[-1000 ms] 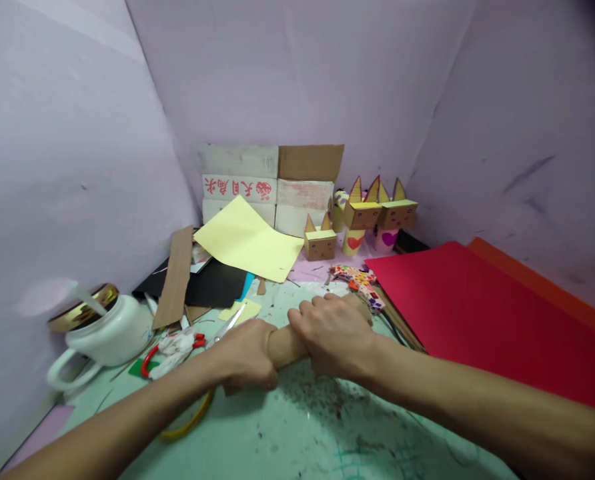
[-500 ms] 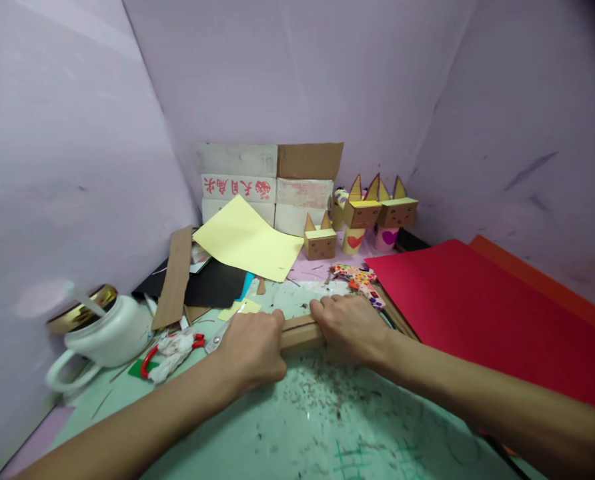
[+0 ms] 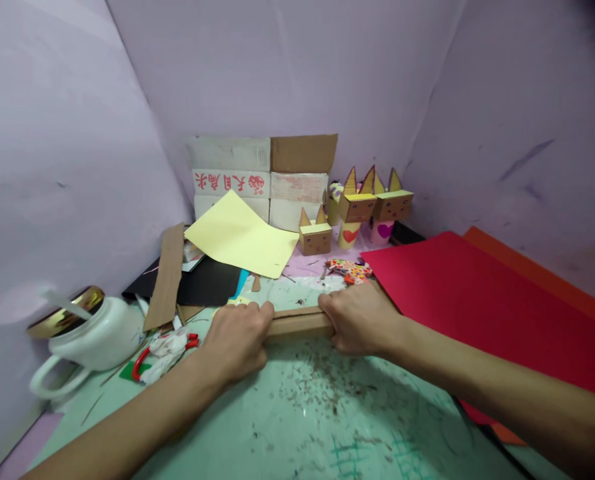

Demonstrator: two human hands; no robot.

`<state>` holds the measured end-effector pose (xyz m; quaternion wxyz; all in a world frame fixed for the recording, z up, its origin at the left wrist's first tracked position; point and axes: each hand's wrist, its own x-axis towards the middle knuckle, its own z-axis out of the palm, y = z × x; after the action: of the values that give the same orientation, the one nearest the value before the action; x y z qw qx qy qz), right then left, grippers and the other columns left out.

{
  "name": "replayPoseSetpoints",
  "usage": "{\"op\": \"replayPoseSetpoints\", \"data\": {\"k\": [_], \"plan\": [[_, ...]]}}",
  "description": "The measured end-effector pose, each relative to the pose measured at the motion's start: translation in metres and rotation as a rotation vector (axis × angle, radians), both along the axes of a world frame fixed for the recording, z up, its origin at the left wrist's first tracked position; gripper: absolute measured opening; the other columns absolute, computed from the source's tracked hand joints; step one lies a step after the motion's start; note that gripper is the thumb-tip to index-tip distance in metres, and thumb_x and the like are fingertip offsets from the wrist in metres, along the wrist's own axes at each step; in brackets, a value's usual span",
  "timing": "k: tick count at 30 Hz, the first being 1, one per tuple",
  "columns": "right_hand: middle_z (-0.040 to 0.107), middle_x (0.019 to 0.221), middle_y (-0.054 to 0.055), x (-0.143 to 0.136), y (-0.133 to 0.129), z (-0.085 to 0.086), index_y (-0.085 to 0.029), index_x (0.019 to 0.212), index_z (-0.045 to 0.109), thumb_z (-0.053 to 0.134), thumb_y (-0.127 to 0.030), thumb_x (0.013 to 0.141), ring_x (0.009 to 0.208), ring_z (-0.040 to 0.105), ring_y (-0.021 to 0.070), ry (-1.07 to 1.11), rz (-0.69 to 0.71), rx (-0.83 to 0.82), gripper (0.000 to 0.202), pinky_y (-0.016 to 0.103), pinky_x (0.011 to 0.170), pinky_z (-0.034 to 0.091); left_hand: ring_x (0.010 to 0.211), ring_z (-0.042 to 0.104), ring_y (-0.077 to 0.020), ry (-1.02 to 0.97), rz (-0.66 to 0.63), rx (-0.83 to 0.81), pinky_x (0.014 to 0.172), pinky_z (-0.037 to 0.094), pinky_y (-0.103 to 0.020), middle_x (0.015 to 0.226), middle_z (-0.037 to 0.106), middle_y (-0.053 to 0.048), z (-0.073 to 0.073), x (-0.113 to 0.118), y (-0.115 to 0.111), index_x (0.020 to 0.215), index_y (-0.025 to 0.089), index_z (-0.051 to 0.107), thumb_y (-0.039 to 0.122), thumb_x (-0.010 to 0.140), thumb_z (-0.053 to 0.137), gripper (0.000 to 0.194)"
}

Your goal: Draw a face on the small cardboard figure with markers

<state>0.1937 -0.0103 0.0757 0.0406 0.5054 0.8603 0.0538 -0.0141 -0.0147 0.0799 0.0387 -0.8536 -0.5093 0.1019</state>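
A narrow folded piece of brown cardboard (image 3: 298, 323) stretches crosswise between my two fists above the pale green table. My left hand (image 3: 240, 337) is closed around its left end, knuckles up. Its right end sits inside my right hand (image 3: 360, 319), also closed. Only the middle of the cardboard shows; both ends are hidden by my fingers. Brown crumbs (image 3: 332, 387) lie scattered on the table below it. Left of my left hand are red-handled scissors (image 3: 142, 363), partly covered by crumpled white material.
A white mug (image 3: 100, 340) with a spoon stands at left. Behind are a cardboard strip (image 3: 165, 280), black sheets (image 3: 210, 283), a yellow sheet (image 3: 245, 237) and small cat-faced boxes (image 3: 315, 241). A red sheet (image 3: 477, 307) covers the right side, and a white carton (image 3: 232, 183) leans behind.
My hands have moved slightly apart, so more of the cardboard shows between them. Both still grip it. The whole view has shifted a little.
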Motion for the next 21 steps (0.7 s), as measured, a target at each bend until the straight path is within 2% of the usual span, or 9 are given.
{"op": "replayPoseSetpoints", "data": {"k": [4,8,10,12,14,16,18,19,21], "plan": [[0.072,0.08,0.01,0.001,-0.003,-0.004,-0.015,0.084,0.066,0.062,-0.023,0.064,0.068,0.067,0.0297,-0.008,0.059,-0.02,0.022,0.033,0.053,0.041,0.074,0.066,-0.0255,-0.032,-0.061,-0.144,0.055,0.038,-0.03,0.082,0.07,-0.005,-0.001,0.001,-0.004,0.089,0.022,0.054,0.017,0.06,0.056,0.029],[0.068,0.084,0.011,0.009,0.0,0.008,-0.014,0.09,0.064,0.062,-0.014,0.065,0.08,0.063,0.0286,0.046,0.165,0.141,0.026,0.041,0.075,0.045,0.069,0.065,-0.0259,-0.141,0.054,-0.145,0.05,0.029,-0.03,0.076,0.067,-0.002,0.001,-0.003,-0.006,0.086,0.024,0.049,0.011,0.057,0.053,0.032],[0.064,0.107,0.016,0.015,0.0,0.014,-0.013,0.111,0.058,0.063,-0.011,0.067,0.103,0.057,0.0323,0.247,0.186,0.306,0.045,0.048,0.092,0.04,0.07,0.064,-0.0256,-0.229,0.148,-0.144,0.051,0.03,-0.03,0.074,0.065,-0.001,0.0,-0.007,-0.005,0.085,0.024,0.048,0.01,0.057,0.053,0.032],[0.049,0.132,0.019,0.017,-0.003,0.014,-0.016,0.134,0.04,0.067,-0.02,0.073,0.124,0.044,0.0349,0.631,0.09,0.405,0.067,0.053,0.1,0.035,0.07,0.062,-0.0236,-0.37,0.242,-0.165,0.054,0.034,-0.029,0.075,0.063,0.0,-0.003,-0.009,-0.006,0.085,0.024,0.048,0.009,0.056,0.052,0.032],[0.041,0.14,0.019,0.014,-0.007,0.01,-0.019,0.143,0.024,0.061,-0.036,0.082,0.13,0.04,0.0331,1.069,-0.045,0.235,0.073,0.051,0.098,0.04,0.069,0.059,-0.0206,-0.538,0.322,-0.189,0.055,0.037,-0.028,0.075,0.061,0.0,-0.006,-0.004,-0.011,0.083,0.023,0.049,0.008,0.055,0.053,0.032],[0.044,0.137,0.02,0.006,-0.01,0.004,-0.018,0.145,0.016,0.042,-0.045,0.092,0.123,0.049,0.029,1.383,-0.102,-0.163,0.065,0.045,0.093,0.047,0.064,0.055,-0.017,-0.705,0.352,-0.262,0.053,0.037,-0.026,0.071,0.057,0.002,-0.007,0.008,-0.018,0.081,0.023,0.05,0.007,0.053,0.054,0.033],[0.047,0.132,0.022,-0.002,-0.011,-0.001,-0.013,0.143,0.015,0.015,-0.041,0.097,0.113,0.057,0.025,1.538,-0.097,-0.495,0.054,0.04,0.091,0.049,0.057,0.047,-0.0126,-0.885,0.332,-0.447,0.048,0.033,-0.024,0.065,0.051,0.004,-0.007,0.023,-0.027,0.078,0.022,0.05,0.007,0.051,0.055,0.031],[0.049,0.128,0.023,-0.005,-0.011,-0.002,-0.011,0.141,0.014,0.003,-0.034,0.096,0.108,0.059,0.0236,1.589,-0.098,-0.561,0.052,0.04,0.091,0.049,0.054,0.044,-0.0106,-0.976,0.312,-0.592,0.046,0.032,-0.023,0.063,0.049,0.005,-0.008,0.031,-0.03,0.076,0.021,0.05,0.007,0.051,0.057,0.029],[0.05,0.118,0.022,-0.008,-0.011,0.0,-0.009,0.138,0.013,-0.008,-0.02,0.09,0.097,0.061,0.0224,1.632,-0.116,-0.542,0.054,0.04,0.088,0.05,0.051,0.043,-0.0087,-1.114,0.26,-0.93,0.046,0.033,-0.022,0.06,0.05,0.006,-0.012,0.042,-0.031,0.071,0.018,0.051,0.011,0.051,0.064,0.025]]}}
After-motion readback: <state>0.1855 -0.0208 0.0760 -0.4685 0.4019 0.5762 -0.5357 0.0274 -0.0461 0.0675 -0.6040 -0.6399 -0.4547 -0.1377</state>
